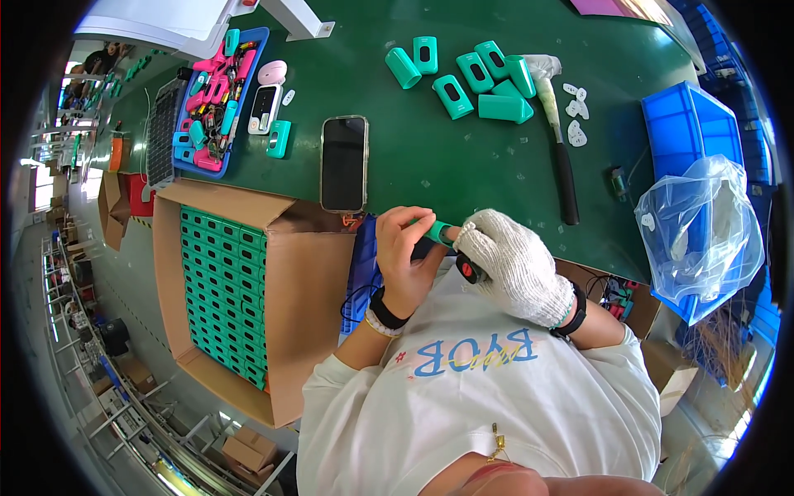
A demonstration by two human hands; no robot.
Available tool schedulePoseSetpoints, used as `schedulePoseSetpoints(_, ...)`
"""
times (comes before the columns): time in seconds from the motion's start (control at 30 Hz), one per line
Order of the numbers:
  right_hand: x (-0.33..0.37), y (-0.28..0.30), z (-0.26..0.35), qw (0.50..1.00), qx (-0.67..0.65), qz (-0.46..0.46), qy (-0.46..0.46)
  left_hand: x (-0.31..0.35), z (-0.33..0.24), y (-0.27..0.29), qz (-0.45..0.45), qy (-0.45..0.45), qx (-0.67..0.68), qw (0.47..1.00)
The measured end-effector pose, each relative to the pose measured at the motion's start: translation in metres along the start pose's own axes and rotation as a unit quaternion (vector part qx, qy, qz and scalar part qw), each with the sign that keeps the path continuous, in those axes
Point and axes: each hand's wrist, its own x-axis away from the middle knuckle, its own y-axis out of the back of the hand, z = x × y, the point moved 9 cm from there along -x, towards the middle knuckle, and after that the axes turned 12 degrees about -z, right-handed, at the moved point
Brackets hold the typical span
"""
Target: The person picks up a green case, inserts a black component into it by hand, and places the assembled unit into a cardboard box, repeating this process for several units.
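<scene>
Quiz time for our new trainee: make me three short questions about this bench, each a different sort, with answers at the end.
1. Which hand at the green casing wears the white knit glove?

2. True or false: the hammer lies to the right of the smartphone.

3. What colour is the bin that the clear plastic bag drapes over?
A. Red
B. Blue
C. Yellow

Key:
1. The right hand; the left hand is bare.
2. True.
3. B.
</scene>
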Motion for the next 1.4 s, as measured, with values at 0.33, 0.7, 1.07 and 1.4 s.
schedulePoseSetpoints(0.33, 0.017, -0.005, -0.004, 0.995, -0.074, 0.012, -0.073, -0.001, 0.01, -0.001, -0.022, 0.045, 0.011, 0.999)
schedulePoseSetpoints(0.7, 0.017, -0.019, -0.012, 0.964, -0.204, 0.045, -0.165, 0.007, 0.005, -0.007, -0.003, 0.023, 0.013, 1.0)
schedulePoseSetpoints(1.07, 0.001, 0.007, -0.023, 0.978, -0.003, 0.128, -0.163, -0.006, -0.023, 0.003, 0.125, -0.074, -0.003, 0.989)
schedulePoseSetpoints(1.4, 0.017, -0.029, -0.026, 0.95, -0.199, 0.207, -0.117, 0.01, -0.062, -0.003, 0.251, -0.127, -0.005, 0.96)
